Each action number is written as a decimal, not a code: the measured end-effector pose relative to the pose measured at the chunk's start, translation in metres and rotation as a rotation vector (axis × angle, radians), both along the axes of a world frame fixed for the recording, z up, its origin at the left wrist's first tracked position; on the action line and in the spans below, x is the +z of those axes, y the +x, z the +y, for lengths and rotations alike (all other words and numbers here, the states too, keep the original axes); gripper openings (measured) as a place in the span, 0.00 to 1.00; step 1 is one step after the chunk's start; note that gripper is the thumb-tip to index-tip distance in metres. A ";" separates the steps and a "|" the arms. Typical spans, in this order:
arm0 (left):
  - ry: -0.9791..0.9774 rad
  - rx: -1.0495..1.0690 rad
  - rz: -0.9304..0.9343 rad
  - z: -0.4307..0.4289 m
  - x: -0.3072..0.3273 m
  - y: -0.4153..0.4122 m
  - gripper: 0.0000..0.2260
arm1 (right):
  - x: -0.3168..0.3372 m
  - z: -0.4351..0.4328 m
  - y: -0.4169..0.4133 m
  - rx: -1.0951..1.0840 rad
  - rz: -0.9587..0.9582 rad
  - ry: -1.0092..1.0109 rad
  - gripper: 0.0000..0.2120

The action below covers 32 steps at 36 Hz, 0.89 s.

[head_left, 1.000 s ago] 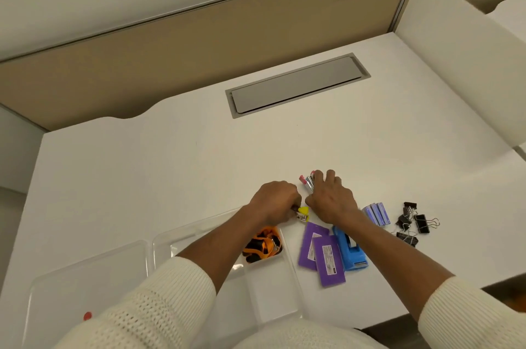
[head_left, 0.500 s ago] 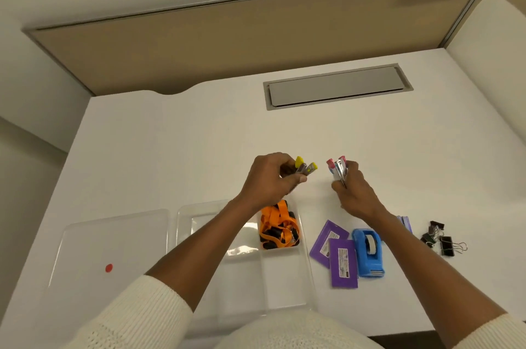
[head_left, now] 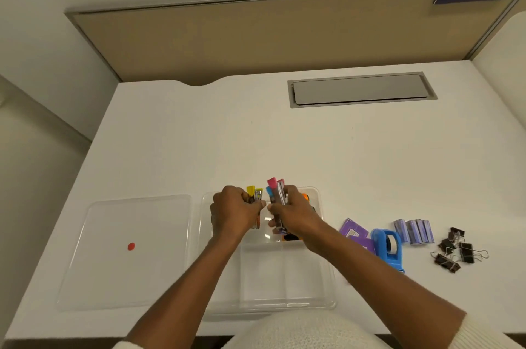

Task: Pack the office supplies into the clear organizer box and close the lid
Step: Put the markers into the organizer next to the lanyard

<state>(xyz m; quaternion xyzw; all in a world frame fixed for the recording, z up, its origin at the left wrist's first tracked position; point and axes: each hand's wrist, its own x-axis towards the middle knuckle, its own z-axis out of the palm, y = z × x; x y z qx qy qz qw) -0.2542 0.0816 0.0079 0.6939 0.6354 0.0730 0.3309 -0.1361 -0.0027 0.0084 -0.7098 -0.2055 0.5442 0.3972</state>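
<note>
Your left grip (head_left: 234,213) clenched yellow-capped tubes (head_left: 254,194), right grip (head_left: 296,213) pink-capped tubes (head_left: 275,192), both over the organizer box (head_left: 330,277)'s far compartments; loose bundles could've slipped, scattering onto the surface (head_left: 227,135).

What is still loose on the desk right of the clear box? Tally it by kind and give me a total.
Purple packets: 2
Blue tape dispenser: 1
Small lavender boxes: 4 (tightly packed, so the count is uncertain)
Black binder clips: 4
Total: 11
</note>
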 end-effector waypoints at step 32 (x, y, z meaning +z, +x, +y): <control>0.058 -0.410 0.406 -0.006 0.007 0.005 0.06 | -0.032 0.003 -0.046 0.299 -0.998 -0.014 0.26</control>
